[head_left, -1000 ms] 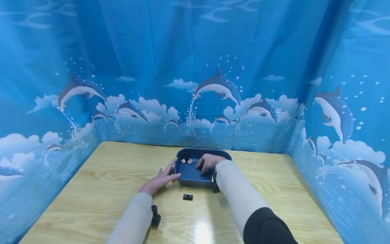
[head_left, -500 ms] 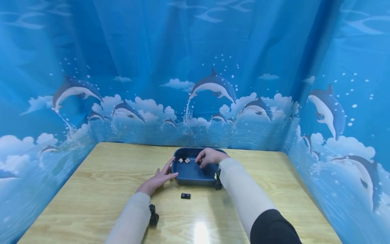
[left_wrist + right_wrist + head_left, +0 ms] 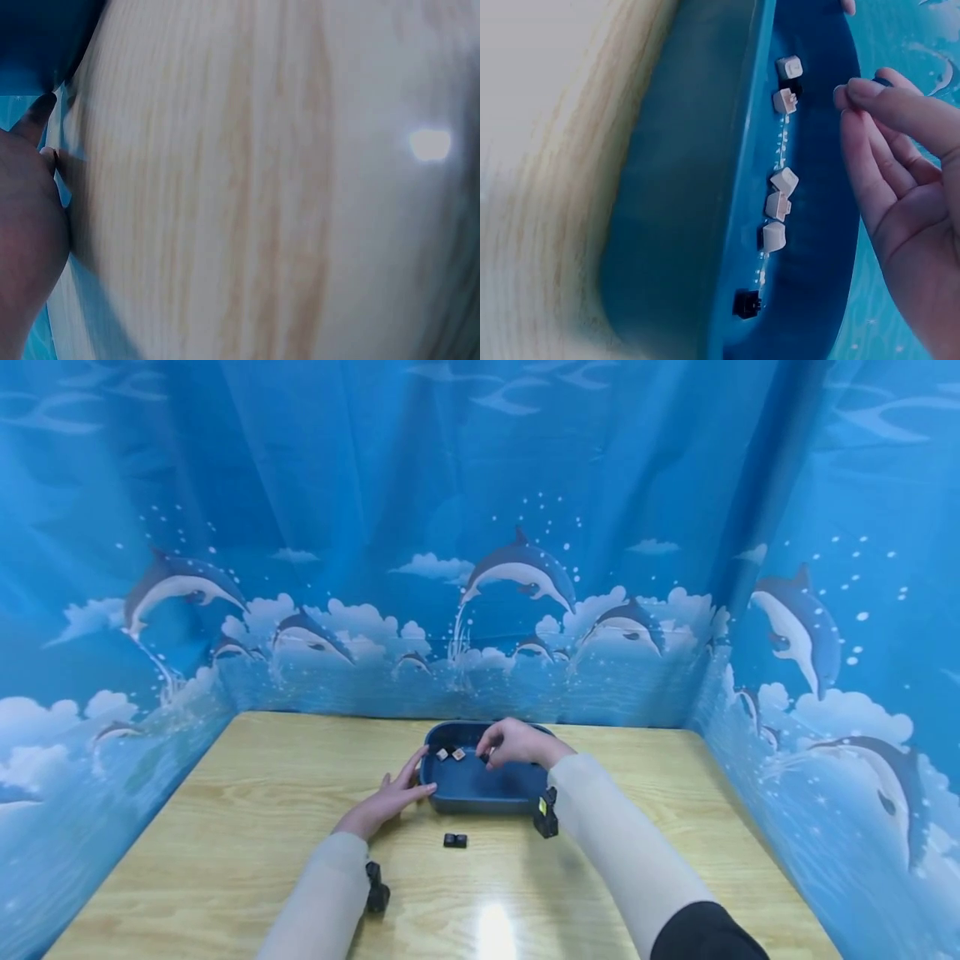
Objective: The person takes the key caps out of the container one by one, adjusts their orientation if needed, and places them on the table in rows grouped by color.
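Note:
A dark blue bin (image 3: 480,806) stands near the table's far edge. My left hand (image 3: 386,803) rests against its left end, thumb and fingers spread and fairly straight. Over the inside of the bin, my right hand (image 3: 517,743) pinches a small black keycap (image 3: 483,759) between thumb and fingertips; only a dark edge of it shows in the right wrist view. Several white keycaps (image 3: 774,237) and a black keycap (image 3: 748,304) lie on the bin's floor. Two black keycaps (image 3: 455,841) sit side by side on the table in front of the bin.
The light wooden table (image 3: 247,827) reaches out on both sides of the bin. A blue curtain (image 3: 360,527) with dolphins hangs behind and along the sides. Black wrist cameras (image 3: 377,887) are strapped to both sleeves.
My right hand has risen from the bin's floor, now with a black keycap in its fingertips. The left hand keeps its place at the bin. The head view has shifted slightly.

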Demonstrator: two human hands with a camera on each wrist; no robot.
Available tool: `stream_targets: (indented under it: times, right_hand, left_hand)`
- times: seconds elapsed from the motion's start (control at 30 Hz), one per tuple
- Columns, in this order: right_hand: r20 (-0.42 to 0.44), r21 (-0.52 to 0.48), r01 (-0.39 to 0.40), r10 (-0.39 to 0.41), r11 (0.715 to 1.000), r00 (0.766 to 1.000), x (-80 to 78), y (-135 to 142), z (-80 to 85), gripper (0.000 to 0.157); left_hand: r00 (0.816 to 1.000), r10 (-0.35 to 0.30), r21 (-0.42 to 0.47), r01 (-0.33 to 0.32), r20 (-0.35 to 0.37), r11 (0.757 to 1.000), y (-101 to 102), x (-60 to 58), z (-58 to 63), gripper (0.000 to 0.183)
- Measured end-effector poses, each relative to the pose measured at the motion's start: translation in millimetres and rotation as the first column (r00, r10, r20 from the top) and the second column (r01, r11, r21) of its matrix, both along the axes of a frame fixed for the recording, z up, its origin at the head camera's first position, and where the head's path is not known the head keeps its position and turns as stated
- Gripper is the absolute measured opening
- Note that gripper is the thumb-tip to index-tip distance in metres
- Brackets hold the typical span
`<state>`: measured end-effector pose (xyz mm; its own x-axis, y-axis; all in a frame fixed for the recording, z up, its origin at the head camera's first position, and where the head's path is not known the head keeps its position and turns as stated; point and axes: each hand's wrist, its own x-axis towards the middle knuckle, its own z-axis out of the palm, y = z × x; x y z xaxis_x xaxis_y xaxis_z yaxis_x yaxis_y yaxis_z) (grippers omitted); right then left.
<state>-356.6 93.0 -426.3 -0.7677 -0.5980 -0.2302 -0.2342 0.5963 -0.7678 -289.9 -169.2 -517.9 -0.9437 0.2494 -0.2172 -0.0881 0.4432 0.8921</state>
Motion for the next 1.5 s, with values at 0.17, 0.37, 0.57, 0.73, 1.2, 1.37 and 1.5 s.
stream_targets:
  times: [0.17, 0.37, 0.57, 0.73, 1.2, 1.37, 1.5]
  right_hand:
    - [0.011, -0.059, 0.003, -0.003, 0.998, 1.000, 11.8, 4.4, 1.7, 0.018]
    - [0.000, -0.171, 0.036, -0.036, 0.985, 0.999, 25.8, 11.3, -5.0, 0.018]
    - [-0.052, -0.298, 0.122, -0.143, 0.947, 0.988, 46.4, 13.4, -12.8, 0.019]
    - [-0.051, -0.388, 0.158, -0.192, 0.908, 0.980, 61.7, 10.9, -13.2, 0.026]
    - [-0.016, -0.463, 0.216, -0.251, 0.860, 0.968, 102.4, 12.8, -20.6, 0.021]
    - [0.023, -0.455, 0.234, -0.251, 0.859, 0.968, 111.8, 14.4, -29.3, 0.020]
    - [0.038, -0.451, 0.245, -0.255, 0.858, 0.966, 119.7, 14.4, -34.7, 0.019]
  left_hand:
    - [1.000, -0.003, 0.013, 0.002, 0.010, 1.000, -0.5, 0.4, -0.5, 0.081]
    - [1.000, -0.016, 0.018, 0.016, 0.004, 1.000, -1.4, -0.3, -0.7, 0.081]
    - [0.999, -0.034, 0.015, 0.034, -0.001, 0.999, -2.6, -0.9, -0.1, 0.080]
    - [0.999, -0.033, 0.013, 0.033, -0.013, 0.999, -3.1, -1.0, 2.8, 0.080]
    - [1.000, -0.023, 0.027, 0.023, -0.004, 0.999, -1.8, 0.6, 1.5, 0.079]
    - [1.000, -0.028, 0.027, 0.028, 0.004, 0.999, -1.6, 1.0, 2.5, 0.079]
    - [1.000, -0.025, 0.026, 0.025, 0.006, 0.999, -0.7, 1.2, 2.7, 0.078]
